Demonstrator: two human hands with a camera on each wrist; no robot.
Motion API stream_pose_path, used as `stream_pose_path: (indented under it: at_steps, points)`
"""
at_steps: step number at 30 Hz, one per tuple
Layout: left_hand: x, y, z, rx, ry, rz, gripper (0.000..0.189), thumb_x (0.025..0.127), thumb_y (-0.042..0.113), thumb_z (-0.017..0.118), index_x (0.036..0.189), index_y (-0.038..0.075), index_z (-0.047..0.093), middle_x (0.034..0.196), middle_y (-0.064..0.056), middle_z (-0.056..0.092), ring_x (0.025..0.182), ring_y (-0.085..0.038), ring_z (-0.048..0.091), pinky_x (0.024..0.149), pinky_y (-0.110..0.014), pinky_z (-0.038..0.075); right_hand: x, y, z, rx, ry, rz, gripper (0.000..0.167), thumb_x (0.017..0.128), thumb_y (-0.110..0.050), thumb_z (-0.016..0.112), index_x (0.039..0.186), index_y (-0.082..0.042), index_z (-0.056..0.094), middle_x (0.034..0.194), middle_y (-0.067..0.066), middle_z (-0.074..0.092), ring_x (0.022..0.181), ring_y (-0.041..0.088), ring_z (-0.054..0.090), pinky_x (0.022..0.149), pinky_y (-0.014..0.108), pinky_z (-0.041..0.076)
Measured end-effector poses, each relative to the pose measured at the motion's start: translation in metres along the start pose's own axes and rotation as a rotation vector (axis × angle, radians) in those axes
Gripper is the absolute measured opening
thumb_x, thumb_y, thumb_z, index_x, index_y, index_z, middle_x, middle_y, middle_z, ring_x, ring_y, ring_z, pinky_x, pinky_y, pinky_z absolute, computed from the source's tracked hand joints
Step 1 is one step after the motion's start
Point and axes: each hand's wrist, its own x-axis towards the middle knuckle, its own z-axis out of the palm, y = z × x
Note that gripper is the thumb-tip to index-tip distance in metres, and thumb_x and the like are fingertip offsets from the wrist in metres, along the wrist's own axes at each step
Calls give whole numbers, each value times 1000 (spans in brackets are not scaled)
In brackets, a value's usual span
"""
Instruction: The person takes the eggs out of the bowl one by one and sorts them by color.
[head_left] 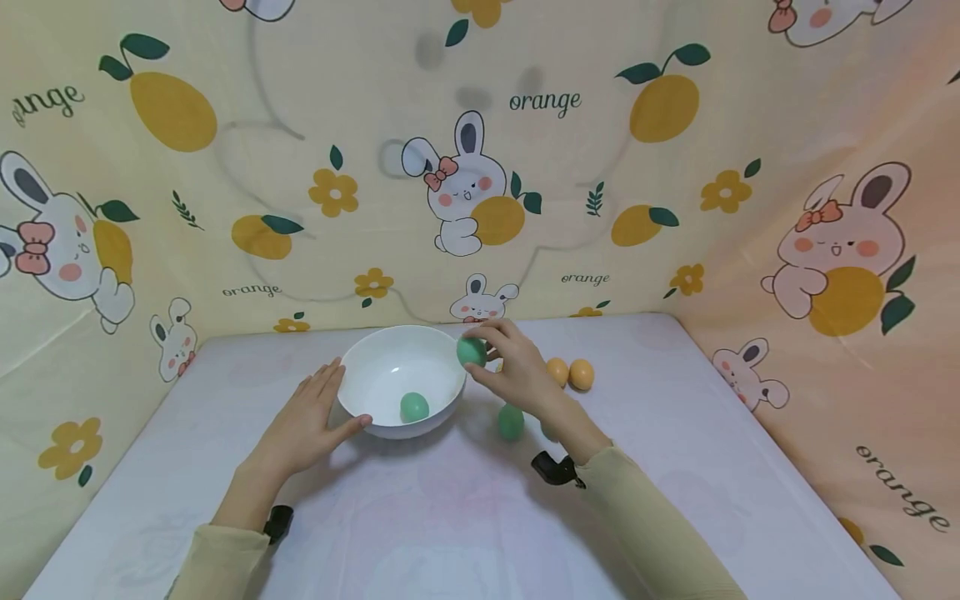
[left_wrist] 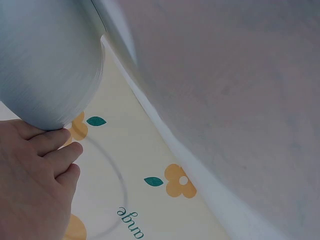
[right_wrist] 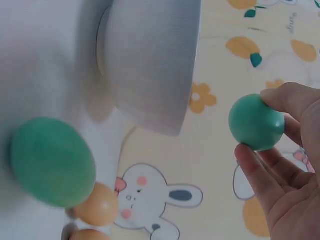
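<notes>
A white bowl (head_left: 375,354) stands on the table with one green egg (head_left: 414,407) inside it. My left hand (head_left: 303,425) rests against the bowl's left side, fingers fairly straight and thumb by the near rim; in the left wrist view its fingers touch the outer wall. Over the bowl's right rim, my right hand (head_left: 517,367) pinches another green egg (head_left: 472,351) between thumb and fingertips. The right wrist view has this held egg (right_wrist: 256,122) apart from the bowl wall. A further green egg (head_left: 511,422) lies on the table below the right hand.
Orange-yellow eggs (head_left: 581,374) lie right of the right hand, one partly hidden by it. Another green egg (head_left: 549,431) is mostly covered by the right wrist. A patterned cloth (head_left: 360,242) hangs behind and along the sides of the white-covered table (head_left: 420,517).
</notes>
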Motion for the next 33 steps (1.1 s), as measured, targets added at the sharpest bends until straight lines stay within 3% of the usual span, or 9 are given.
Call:
stream_pose_path:
  at_steps: [18,33]
  points:
    - [0,2,-1,0,-6,-3,106,97,67,58,160,-11,23,168,-29,23,154,-49,21,128,-61,17,-58,32,-48,-27,32,210,41,89,-7,83,127,-4,67,124,14,61,95,25,69,83,36,65]
    - [0,0,0,0,-5,-2,106,97,67,58,160,-10,22,168,-28,22,155,-48,21,128,-60,16,-105,65,-78,-155,-36,337,40,90,-9,82,126,-4,67,119,15,63,94,25,66,82,38,64]
